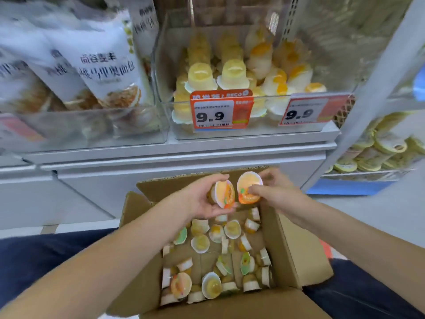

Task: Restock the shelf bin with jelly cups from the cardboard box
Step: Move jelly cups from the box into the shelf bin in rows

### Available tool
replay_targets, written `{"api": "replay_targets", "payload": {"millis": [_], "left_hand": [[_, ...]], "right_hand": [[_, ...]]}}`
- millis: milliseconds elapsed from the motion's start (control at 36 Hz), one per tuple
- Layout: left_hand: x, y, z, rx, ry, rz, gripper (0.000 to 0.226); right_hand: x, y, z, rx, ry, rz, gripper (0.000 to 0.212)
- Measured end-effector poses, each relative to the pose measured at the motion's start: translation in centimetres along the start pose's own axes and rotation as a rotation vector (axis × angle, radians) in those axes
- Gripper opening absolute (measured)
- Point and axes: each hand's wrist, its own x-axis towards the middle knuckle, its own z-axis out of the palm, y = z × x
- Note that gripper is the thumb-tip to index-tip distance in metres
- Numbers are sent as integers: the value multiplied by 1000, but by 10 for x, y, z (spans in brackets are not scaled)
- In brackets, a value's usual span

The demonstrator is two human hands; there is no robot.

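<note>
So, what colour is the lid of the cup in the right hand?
Orange and white, on the jelly cup in the right hand; head view.

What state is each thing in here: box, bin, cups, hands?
Cardboard box: flaps open, loose jelly cups scattered inside.
Shelf bin: partly filled with stacked cups.
Left hand: holds one cup, lid sideways.
Right hand: pinches another cup, lid toward camera.

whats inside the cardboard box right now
Loose jelly cups lie scattered over the floor of the cardboard box, tipped every way. The far end of the floor is hidden behind both hands and the cups they hold.
</note>
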Motion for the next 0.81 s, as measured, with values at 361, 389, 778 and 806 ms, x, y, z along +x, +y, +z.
{"api": "replay_targets", "payload": {"millis": [361, 389, 778, 806], "left_hand": [[-93, 37, 40, -109, -347, 272, 66], [-94, 38, 41, -120, -373, 286, 67], [-100, 39, 53, -258, -602, 424, 54], [-100, 40, 52, -265, -587, 434, 54]], "right_hand": [[-59, -79, -1, -1, 248, -532, 31], [-58, -81, 0, -1, 277, -579, 33], [-53, -97, 9, -5, 247, -790, 37], [-52, -97, 9, -10, 226, -790, 36]]}}
